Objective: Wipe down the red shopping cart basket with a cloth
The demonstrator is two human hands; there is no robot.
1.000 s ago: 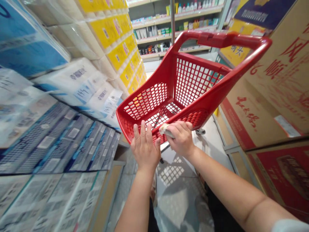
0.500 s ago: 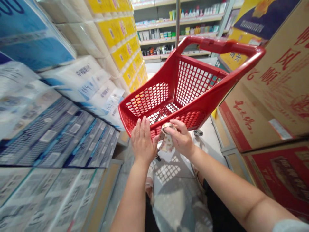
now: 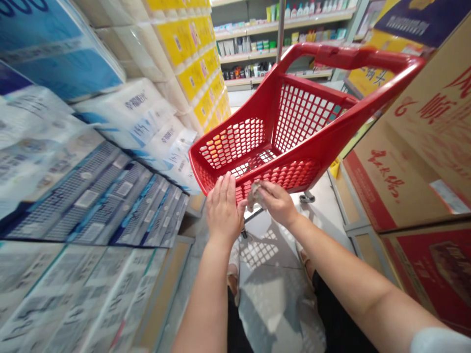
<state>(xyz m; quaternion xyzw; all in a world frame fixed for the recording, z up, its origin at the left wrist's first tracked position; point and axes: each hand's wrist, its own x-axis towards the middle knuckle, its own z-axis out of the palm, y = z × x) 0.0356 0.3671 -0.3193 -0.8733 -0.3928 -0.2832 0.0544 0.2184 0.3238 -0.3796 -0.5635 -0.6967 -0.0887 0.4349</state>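
Observation:
A red plastic shopping cart with a lattice basket stands tilted across the view, its side toward me. My left hand lies on the near left part of its rim, fingers straight and side by side, thumb out to the right. In my right hand is a crumpled greyish-beige cloth, pinched between thumb and fingers. The cloth is at the outer side of the basket, just below the rim; whether it touches the plastic I cannot tell. Some of my right fingers are hidden behind the cloth.
Stacked tissue packs line the left side, with yellow-labelled packs behind. Cardboard boxes are piled close on the right. Shelves of bottles stand at the back, behind a metal pole. My feet are on the tiled floor.
The whole view has shifted, so the cart and both hands appear slightly further right. The cloth in my right hand is more bunched up and its patterned face no longer shows. My left hand stays on the rim.

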